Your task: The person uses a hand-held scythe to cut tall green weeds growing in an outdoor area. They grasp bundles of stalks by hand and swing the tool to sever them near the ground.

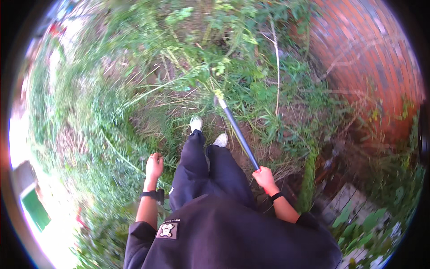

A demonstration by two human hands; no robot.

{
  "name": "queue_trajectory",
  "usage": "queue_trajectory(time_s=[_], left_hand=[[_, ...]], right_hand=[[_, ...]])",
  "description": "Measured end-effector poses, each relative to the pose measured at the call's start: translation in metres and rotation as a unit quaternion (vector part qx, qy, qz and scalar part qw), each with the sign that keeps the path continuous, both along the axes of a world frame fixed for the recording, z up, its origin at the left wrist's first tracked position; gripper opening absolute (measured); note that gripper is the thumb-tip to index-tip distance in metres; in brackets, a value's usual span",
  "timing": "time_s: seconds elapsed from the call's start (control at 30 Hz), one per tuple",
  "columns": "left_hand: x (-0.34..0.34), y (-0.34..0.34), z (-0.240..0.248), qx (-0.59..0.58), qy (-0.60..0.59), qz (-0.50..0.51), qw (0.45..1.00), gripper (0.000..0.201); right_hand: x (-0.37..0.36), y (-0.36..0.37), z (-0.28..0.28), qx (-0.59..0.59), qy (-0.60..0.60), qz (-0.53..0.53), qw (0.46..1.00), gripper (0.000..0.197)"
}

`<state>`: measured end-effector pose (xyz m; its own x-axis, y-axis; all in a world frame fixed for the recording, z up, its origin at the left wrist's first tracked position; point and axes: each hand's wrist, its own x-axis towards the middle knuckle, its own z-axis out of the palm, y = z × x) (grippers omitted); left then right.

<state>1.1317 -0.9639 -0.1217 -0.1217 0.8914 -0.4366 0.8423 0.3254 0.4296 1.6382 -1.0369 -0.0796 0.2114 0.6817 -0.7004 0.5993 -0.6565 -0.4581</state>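
My right hand (pixel 265 177) is closed round the near end of a long-handled tool (pixel 236 127). Its dark blue shaft slants away to the far left and ends in a pale collar among the weeds. The tool's working head is mostly hidden there by leaves and blur, so its kind cannot be made out. Off to the left of my legs, my left hand (pixel 155 165) hangs above the grass with nothing seen in it, its fingers loosely bent and a little apart. Tall green weeds (pixel 192 71) surround the tool's far end, some of them leaning over.
My white shoes (pixel 195 124) stand on brown soil just left of the shaft. A red brick wall (pixel 376 62) rises at the far right. A thin dry stem (pixel 276 62) stands before it. Pale slabs (pixel 349 201) and broad-leaved plants lie at the near right; a green panel (pixel 35 210) is far left.
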Motion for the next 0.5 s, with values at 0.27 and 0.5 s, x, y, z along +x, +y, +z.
queue_trajectory(time_s=[0.27, 0.5], left_hand=[[0.187, 0.159, -0.029, 0.005, -0.109, -0.273, 0.956, 0.023], [0.326, 0.254, -0.085, 0.067, -0.156, -0.387, 0.906, 0.021]], right_hand=[[0.000, 0.009, -0.049, -0.001, 0.214, -0.433, 0.876, 0.034], [0.024, 0.164, -0.162, 0.061, 0.257, -0.552, 0.791, 0.054]])
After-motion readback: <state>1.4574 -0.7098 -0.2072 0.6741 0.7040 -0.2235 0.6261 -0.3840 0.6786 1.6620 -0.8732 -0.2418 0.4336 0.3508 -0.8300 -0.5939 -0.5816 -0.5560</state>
